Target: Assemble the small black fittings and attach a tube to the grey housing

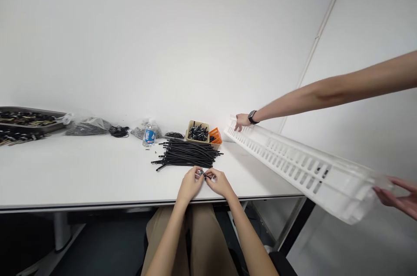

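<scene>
Close to the table's front edge, my left hand pinches a small shiny silver-and-black part. My right hand meets it, its fingertips closed on a small black piece; the exact kind of both is too small to make out. Just beyond my fingers lies a pile of black flexible tubes. Behind the pile stands a yellow bin filled with small black and silver parts, with an orange slotted basket beside it.
At right, another person's hands hold a long white slotted crate, tilted over the table's right end. Along the wall are a water bottle, a plastic bag of dark parts, a black coil and a metal tray.
</scene>
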Demonstrator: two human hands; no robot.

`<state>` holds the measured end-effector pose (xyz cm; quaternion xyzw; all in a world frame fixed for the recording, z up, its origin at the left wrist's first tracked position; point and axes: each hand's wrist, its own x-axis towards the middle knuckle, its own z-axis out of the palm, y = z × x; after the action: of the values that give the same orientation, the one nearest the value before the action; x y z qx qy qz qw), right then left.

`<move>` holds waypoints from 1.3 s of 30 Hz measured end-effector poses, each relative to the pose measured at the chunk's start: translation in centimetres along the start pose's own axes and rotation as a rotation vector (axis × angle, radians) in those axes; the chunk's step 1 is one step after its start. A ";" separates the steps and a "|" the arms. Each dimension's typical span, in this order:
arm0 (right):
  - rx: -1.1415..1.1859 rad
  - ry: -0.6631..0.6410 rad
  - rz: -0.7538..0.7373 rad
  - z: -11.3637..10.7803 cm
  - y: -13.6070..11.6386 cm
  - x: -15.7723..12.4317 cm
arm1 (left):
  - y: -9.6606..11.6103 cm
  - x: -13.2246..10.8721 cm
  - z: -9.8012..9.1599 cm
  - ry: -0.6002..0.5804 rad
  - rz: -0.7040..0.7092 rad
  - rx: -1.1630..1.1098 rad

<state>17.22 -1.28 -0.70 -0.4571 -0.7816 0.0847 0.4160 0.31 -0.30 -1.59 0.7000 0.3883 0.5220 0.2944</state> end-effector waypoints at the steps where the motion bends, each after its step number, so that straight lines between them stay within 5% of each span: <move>1: -0.001 -0.001 -0.001 0.0 0.0 0.0 | 0.0 0.0 0.0 0.005 0.003 0.000; 39: -0.003 -0.035 -0.002 -0.2 0.2 -0.3 | 0.8 -0.1 -0.3 -0.050 -0.081 0.109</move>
<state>17.54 -1.44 -0.81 -0.4556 -0.7892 0.0912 0.4016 0.24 -0.78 -0.95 0.7115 0.4367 0.4702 0.2864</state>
